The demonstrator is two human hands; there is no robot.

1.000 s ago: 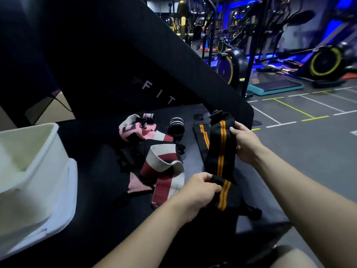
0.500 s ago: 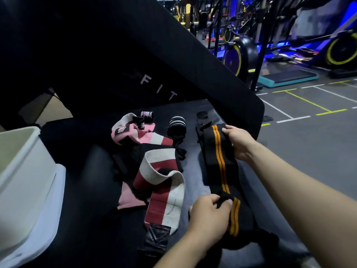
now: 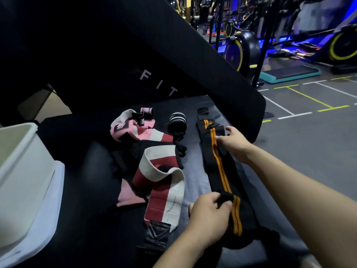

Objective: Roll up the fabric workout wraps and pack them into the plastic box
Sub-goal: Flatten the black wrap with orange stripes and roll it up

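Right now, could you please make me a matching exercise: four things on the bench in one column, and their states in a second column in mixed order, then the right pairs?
Things:
1. black wrap with orange stripes
2. black-and-white wrap
3. white plastic box
4. red-and-white wrap

States:
A. rolled up already
B. lies loose and curved, no hand on it
C. stretched out flat, left hand gripping its near end, right hand farther along
D. stands at the left edge, open on top

Pairs: 1-C, 2-A, 3-D, 4-B

The black-and-orange wrap (image 3: pixel 218 163), earlier lifted and bunched, now lies stretched flat; both hands press it.
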